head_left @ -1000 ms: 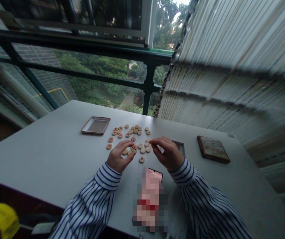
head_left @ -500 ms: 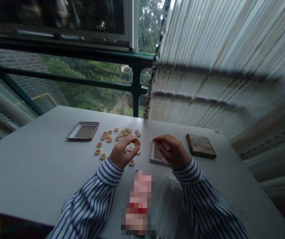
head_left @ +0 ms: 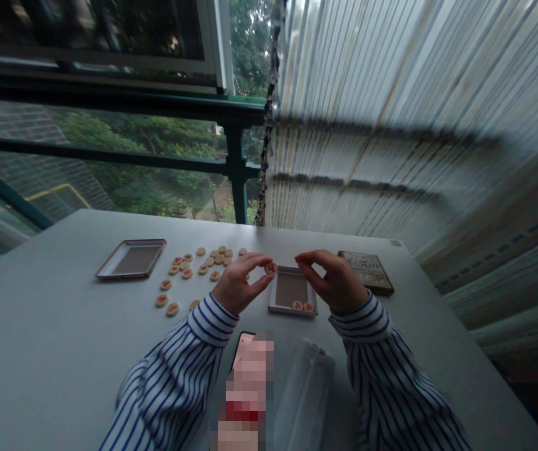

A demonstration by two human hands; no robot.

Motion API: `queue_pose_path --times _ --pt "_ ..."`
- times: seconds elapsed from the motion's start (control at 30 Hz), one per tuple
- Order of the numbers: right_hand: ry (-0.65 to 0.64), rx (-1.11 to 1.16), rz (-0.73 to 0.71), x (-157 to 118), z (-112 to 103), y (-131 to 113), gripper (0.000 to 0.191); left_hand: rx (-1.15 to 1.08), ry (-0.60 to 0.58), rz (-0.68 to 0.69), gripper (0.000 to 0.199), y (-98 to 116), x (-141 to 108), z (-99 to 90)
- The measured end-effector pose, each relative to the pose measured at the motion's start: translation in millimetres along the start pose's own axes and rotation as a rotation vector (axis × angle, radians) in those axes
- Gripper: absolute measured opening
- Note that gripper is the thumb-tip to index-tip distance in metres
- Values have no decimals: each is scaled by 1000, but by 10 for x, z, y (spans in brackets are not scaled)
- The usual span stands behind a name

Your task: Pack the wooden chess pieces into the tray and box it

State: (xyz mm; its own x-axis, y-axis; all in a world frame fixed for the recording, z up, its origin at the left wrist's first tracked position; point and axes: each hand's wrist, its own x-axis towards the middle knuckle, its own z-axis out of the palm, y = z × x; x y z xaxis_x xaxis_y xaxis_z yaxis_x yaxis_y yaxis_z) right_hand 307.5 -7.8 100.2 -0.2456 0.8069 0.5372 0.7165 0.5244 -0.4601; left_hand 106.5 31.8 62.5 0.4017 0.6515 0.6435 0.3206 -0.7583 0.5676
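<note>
Between the thumb and fingers of my left hand (head_left: pixel 239 283) is a round wooden Chinese chess piece (head_left: pixel 271 268) with a red character, held up at the left rim of a shallow open box (head_left: pixel 274 299). Two red-marked chess pieces (head_left: pixel 308 307) lie inside that box at its near right corner. My right hand (head_left: pixel 337 282) hovers over the box's right side, thumb and index finger curved and apart, with nothing visible between them. Several loose chess pieces (head_left: pixel 215 275) are spread on the table left of my left hand, some partly hidden behind it.
An open tray-like lid (head_left: pixel 143 258) lies at the left of the white table (head_left: pixel 62 326). A closed decorated box (head_left: pixel 369 270) sits at the right. Nearer me are a blurred-out phone (head_left: pixel 245 382) and a clear plastic bag (head_left: pixel 306 388). A string curtain (head_left: pixel 344 144) hangs behind.
My left hand has carried the chess piece rightward, from above the loose pieces to the box. My right hand has shifted off the box's near corner, uncovering two pieces. The view has swung slightly right.
</note>
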Motion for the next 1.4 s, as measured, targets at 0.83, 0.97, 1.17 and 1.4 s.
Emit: queue_pose_path --times 0.83,0.97,1.17,1.4 --pt "-129 391 275 -26 171 101 18 -108 -113 -3 24 53 149 153" --pt "-120 430 284 -17 187 85 19 -101 -114 -16 24 58 143 164" --pt "-124 408 297 -8 192 73 17 -111 -152 -47 23 64 144 148" --pt "-157 348 283 -29 209 92 16 -172 -199 -176 21 84 145 112"
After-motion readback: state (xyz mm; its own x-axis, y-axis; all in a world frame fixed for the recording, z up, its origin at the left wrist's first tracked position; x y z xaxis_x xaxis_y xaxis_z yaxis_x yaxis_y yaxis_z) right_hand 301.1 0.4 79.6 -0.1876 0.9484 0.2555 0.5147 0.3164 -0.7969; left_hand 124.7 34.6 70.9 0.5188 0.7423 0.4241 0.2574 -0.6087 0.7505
